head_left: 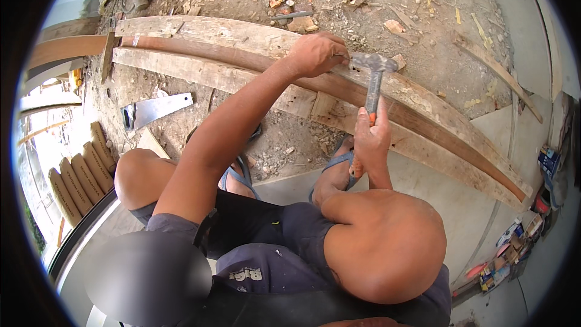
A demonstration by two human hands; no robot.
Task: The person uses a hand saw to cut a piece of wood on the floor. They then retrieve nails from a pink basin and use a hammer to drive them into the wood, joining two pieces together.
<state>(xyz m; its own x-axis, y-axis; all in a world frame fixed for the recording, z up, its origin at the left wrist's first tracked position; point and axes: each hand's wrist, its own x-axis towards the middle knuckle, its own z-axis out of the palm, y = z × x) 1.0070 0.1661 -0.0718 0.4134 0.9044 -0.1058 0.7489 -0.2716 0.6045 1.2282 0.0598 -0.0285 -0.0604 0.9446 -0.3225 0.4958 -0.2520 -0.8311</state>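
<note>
My right hand (371,136) grips a hammer (375,85) by its grey and orange handle, wrapped around it. The steel head of the hammer is just right of the fingertips of my left hand (319,54). Those fingers are pinched together over the far edge of a long wooden beam (224,31); whatever is between them is too small to make out. A brown wooden strip (242,56) runs lengthwise between this beam and a nearer, pale weathered board (181,66). My left forearm crosses above both boards and hides part of them.
A handsaw (160,109) lies on the dirt at left. Several brown packages (78,181) stand in a row beyond it. Wood chips (301,24) litter the ground behind the beam. A loose wood strip (499,72) is at far right, and assorted boxes (499,266) are at lower right.
</note>
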